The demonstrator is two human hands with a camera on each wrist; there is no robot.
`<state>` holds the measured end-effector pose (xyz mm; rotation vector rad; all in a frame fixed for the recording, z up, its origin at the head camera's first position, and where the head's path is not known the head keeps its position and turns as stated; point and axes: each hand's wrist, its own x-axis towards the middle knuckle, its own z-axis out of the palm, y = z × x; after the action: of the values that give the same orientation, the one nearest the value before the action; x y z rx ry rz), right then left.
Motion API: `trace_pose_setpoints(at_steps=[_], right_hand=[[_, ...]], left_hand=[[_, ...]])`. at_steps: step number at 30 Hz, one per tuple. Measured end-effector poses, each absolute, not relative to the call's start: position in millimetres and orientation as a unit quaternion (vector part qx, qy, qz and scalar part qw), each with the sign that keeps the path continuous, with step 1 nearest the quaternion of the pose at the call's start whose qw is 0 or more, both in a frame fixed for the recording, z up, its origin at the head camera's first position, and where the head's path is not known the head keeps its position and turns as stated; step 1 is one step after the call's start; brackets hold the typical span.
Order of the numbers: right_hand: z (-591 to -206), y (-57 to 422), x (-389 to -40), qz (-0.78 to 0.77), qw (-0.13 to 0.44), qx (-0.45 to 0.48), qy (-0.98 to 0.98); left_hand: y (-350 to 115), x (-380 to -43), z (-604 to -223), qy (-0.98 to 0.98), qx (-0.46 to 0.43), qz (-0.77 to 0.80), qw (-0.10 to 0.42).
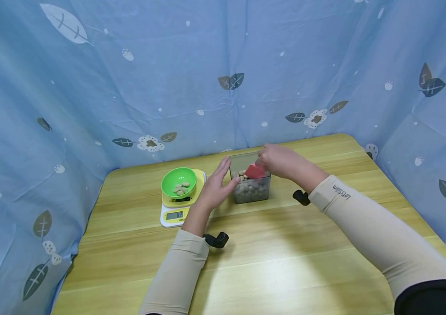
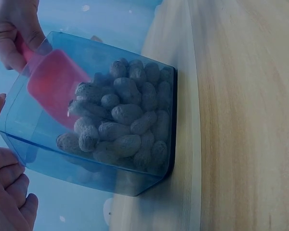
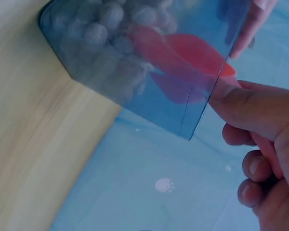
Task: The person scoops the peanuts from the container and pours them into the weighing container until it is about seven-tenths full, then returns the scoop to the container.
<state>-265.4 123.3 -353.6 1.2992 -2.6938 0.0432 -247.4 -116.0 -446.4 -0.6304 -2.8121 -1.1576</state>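
Note:
My right hand (image 1: 280,161) grips the handle of a red scoop (image 2: 55,84), whose blade is inside a clear grey bin (image 1: 251,192) and touches the peanuts (image 2: 127,113). Unshelled peanuts fill the lower part of that bin. Beside its left wall is my left hand (image 1: 217,186), fingers extended and the thumb near the front rim; whether it presses the wall I cannot tell. In the right wrist view the fingers of the right hand (image 3: 265,130) curl round the scoop's handle.
Left of the bin, a green bowl (image 1: 169,178) with several peanuts stands on a yellow and white kitchen scale (image 1: 168,205). The scale's display seems to read 82. A blue patterned curtain (image 1: 191,87) surrounds the wooden table (image 1: 128,245) at the back and sides.

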Motion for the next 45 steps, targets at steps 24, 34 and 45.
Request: trace_pose_setpoints(at_steps=[24,34,45], right_hand=[[-359.0,129.2,-271.8,0.129,-0.056,0.359,-0.923],[-361.4,133.9,-274.5,0.170,-0.076,0.352,-0.917],[-367.0,127.2,-271.1,0.214,-0.074,0.339,-0.913]], left_hand=[[-114.3,-247.5,-449.6,-0.904,-0.204,-0.376,0.014],[-113.9,-246.6,-448.8,-0.905,-0.202,-0.375,0.016],[-112.8,-247.2,-448.1,-0.904,-0.205,-0.375,0.019]])
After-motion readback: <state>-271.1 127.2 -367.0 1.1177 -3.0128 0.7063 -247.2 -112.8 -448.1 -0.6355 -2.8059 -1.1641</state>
